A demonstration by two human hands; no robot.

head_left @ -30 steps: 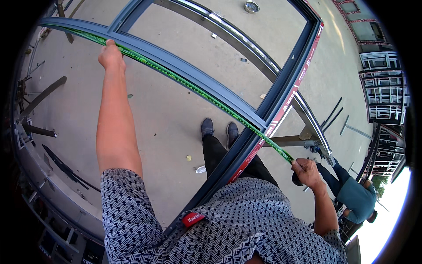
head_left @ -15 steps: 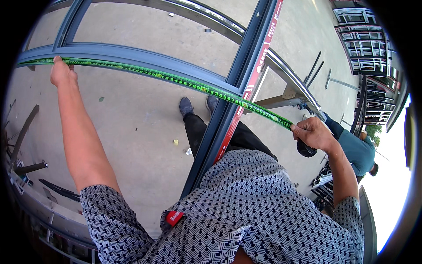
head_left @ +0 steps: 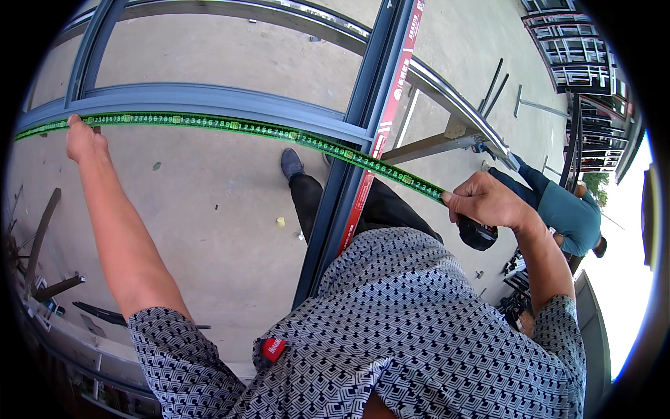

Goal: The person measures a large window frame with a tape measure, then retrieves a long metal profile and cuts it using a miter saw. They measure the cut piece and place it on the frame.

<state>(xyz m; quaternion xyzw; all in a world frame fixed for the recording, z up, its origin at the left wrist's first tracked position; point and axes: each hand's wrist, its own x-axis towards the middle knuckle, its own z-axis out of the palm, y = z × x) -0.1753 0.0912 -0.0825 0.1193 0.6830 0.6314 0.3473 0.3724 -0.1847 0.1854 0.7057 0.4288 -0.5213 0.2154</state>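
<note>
A green tape measure (head_left: 265,130) is stretched from left to right along the near side of a blue-grey metal frame (head_left: 230,99). At the far left my left hand (head_left: 85,140) pinches the blade, which runs on past it toward the picture's rim. My right hand (head_left: 485,201) grips the black tape case (head_left: 478,233), its thumb on the blade where it comes out. Between my hands the blade crosses over the frame's long bar (head_left: 333,202), which has a red printed strip (head_left: 386,126) along its right side. The blade's left end is too small to make out.
Behind the frame runs a metal support rail (head_left: 460,105). A co-worker in a teal shirt (head_left: 569,213) bends over at the right. Stacked frames (head_left: 572,49) stand at the far right. Dark metal pieces (head_left: 45,237) lie at the left, and a yellow scrap (head_left: 280,222) on the floor.
The view has shifted slightly. My right hand and the tape case sit a little further left in the picture, my left hand a little lower. Both still hold the tape, whose blade face now shows more.
</note>
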